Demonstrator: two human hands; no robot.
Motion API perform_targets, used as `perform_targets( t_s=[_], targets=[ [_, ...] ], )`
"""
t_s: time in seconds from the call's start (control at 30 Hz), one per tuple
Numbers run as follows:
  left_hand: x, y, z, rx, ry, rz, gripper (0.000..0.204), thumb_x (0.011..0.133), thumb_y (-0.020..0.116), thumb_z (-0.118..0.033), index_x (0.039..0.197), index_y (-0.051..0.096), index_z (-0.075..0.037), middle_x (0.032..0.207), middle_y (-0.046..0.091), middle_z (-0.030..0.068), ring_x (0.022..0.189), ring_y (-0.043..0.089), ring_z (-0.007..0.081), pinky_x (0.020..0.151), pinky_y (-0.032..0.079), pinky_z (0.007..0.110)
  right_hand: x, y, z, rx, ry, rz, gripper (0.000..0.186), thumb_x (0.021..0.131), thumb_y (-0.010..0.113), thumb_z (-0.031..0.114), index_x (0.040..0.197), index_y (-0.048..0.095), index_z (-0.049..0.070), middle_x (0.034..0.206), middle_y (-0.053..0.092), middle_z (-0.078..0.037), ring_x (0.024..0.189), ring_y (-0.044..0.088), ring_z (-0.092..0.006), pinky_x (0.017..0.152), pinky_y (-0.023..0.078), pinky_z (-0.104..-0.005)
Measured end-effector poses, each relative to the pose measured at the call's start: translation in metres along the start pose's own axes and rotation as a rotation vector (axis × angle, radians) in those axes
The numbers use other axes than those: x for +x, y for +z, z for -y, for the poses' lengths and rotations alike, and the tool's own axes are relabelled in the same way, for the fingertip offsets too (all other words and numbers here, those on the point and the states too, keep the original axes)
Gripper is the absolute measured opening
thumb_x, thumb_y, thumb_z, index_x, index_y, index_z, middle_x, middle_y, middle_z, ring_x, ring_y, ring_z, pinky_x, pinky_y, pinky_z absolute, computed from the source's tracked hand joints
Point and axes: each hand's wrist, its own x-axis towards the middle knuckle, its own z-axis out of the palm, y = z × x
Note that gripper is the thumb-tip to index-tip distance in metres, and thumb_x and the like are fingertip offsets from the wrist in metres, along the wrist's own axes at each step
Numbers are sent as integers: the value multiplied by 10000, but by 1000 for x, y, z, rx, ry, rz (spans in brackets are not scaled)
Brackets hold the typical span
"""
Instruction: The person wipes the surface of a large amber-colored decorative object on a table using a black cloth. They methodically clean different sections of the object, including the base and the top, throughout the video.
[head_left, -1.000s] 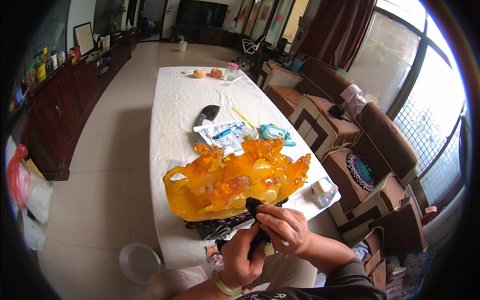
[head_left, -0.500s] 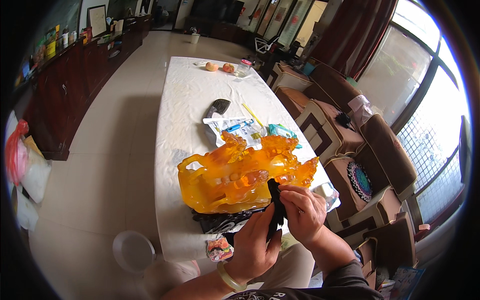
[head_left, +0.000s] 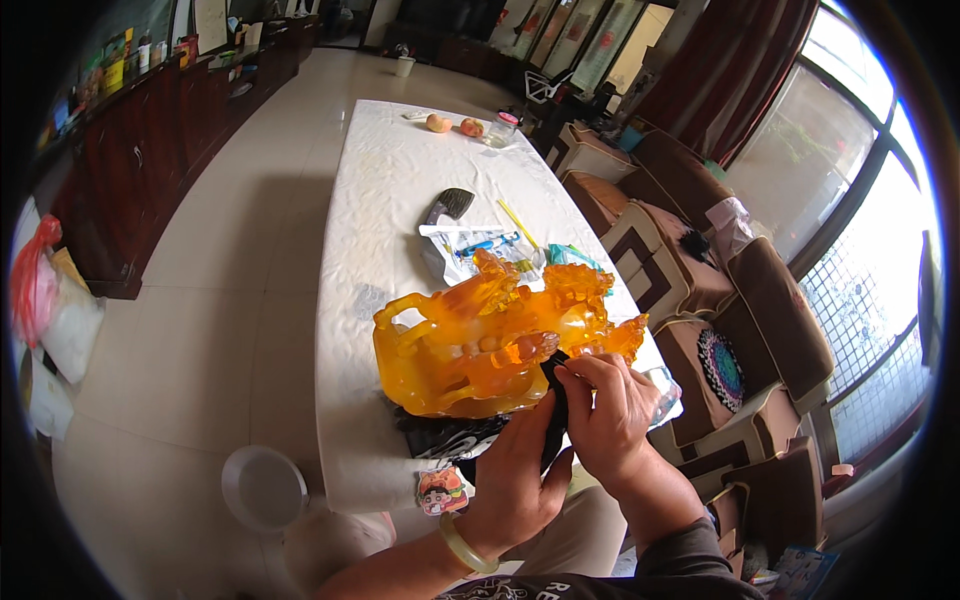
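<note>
A translucent amber-orange carved sculpture (head_left: 460, 350) lies at the near end of the table, above a dark carved base (head_left: 440, 432). Just in front of it, both hands grip a black strip that looks like cloth (head_left: 556, 405). My left hand (head_left: 515, 475), with a pale bangle on its wrist, is closed round its lower part. The fingers of my right hand (head_left: 610, 410) pinch the upper end, close against the carving. Part of the strip is hidden behind my fingers. A cartoon-printed tag (head_left: 442, 492) hangs by the table's near edge, beside my left hand.
Beyond the sculpture on the white-covered table (head_left: 350, 240) lie a dark-bristled brush (head_left: 452, 206), a white packet (head_left: 465, 255), a yellow stick (head_left: 516, 222) and a green pack (head_left: 573, 256). Fruit (head_left: 438, 123) and a lidded jar (head_left: 501, 130) stand far back. A round basin (head_left: 264, 488) sits on the floor, left.
The whole view has shifted slightly, so the table and sculpture appear a little further right. Both hands keep hold of the black cloth, with the right fingers slightly changed in pose.
</note>
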Motion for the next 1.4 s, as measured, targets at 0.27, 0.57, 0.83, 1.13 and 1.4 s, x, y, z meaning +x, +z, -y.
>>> perform_targets(
  t_s=[0.27,0.57,0.83,1.13,1.4],
  targets=[
    [-2,3,5,57,23,9,611,812,703,-47,1349,442,84,1068,597,255,922,631,419,794,538,439,20,-3,-2,-79,-11,84,160,735,752,32,840,635,61,804,577,-67,634,615,-231,516,483,-343],
    [-3,4,5,44,1,-20,606,812,669,5,1375,449,33,1105,585,239,955,612,421,850,502,417,29,-6,-4,38,97,121,113,746,748,14,782,644,43,705,588,-89,623,626,-274,528,486,-359],
    [-2,2,4,34,-31,-14,613,803,672,5,1375,453,34,1113,592,238,970,619,420,850,509,412,26,-7,-1,271,330,150,72,781,726,-19,806,659,-9,721,642,-132,649,667,-308,576,521,-337],
    [-2,2,3,55,21,-37,580,800,668,4,1345,475,46,1061,600,233,923,624,411,814,511,417,26,-9,-3,352,377,162,58,800,714,-17,813,658,-13,735,656,-142,655,673,-313,582,524,-339],
    [5,0,2,133,66,-4,596,815,698,-59,1334,450,101,1041,591,245,870,628,410,759,537,441,35,-12,-4,116,211,261,99,799,710,6,812,613,16,755,641,-129,651,661,-332,570,518,-384]
  ],
)
